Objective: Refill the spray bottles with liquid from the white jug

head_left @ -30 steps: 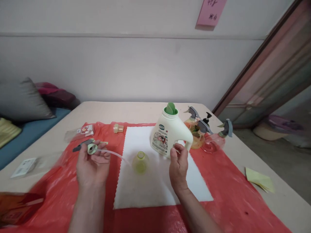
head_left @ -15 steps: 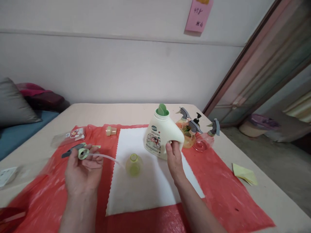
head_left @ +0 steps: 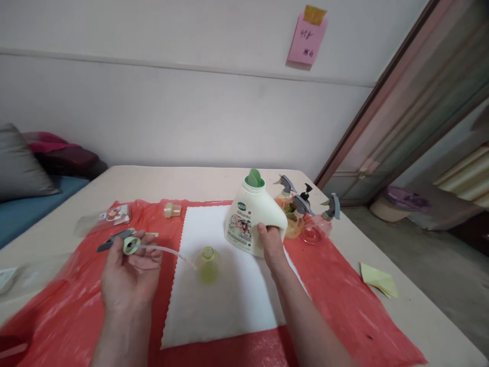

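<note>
My left hand is closed around a spray nozzle with a grey trigger and a pale green collar. Its clear dip tube points right, toward a small round yellow-green bottle. That bottle stands uncapped on a white cloth with some liquid inside. On the right, my right hand grips the handle of a large cream detergent jug. The jug is roughly upright, its mouth uncapped and showing a green pouring spout.
Several spray bottles stand behind and right of the jug. A cap and a clear plastic package lie at the back left of the red plastic sheet. Yellow paper notes lie near the table's right edge.
The camera view has tipped upward a little. My right hand reaches further through the jug's handle, and the jug leans slightly. My left hand keeps the nozzle in nearly the same place.
</note>
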A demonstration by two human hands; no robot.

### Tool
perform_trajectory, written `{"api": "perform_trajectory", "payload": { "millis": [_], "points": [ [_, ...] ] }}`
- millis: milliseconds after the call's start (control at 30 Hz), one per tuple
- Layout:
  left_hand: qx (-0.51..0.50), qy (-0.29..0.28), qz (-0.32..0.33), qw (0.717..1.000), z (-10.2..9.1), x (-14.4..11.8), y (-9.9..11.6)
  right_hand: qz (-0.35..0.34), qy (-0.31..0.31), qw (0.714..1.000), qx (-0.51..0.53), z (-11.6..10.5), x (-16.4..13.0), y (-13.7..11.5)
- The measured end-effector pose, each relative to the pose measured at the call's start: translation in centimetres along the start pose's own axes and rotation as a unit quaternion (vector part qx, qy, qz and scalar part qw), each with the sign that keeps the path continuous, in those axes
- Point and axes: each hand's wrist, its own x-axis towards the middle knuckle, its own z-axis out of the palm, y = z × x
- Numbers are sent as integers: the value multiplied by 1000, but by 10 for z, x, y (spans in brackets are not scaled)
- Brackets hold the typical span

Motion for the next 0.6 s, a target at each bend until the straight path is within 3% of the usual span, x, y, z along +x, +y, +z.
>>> {"api": "perform_trajectory", "payload": {
  "millis": [167,333,500,600],
  "points": [
    [-12,5,-3,1000,1,1,2,-37,34,997,51,-6,-15,-23],
    [-21,-4,1,1000,-1,0,2,-40,42,998,21,-23,-30,-75],
    [-33,-8,-15,999,-2,-5,2,-97,-2,981,-167,-49,-37,-120],
    [-37,-18,-21,999,-3,-6,2,-171,-43,932,-317,-65,-40,-130]
  ]
}}
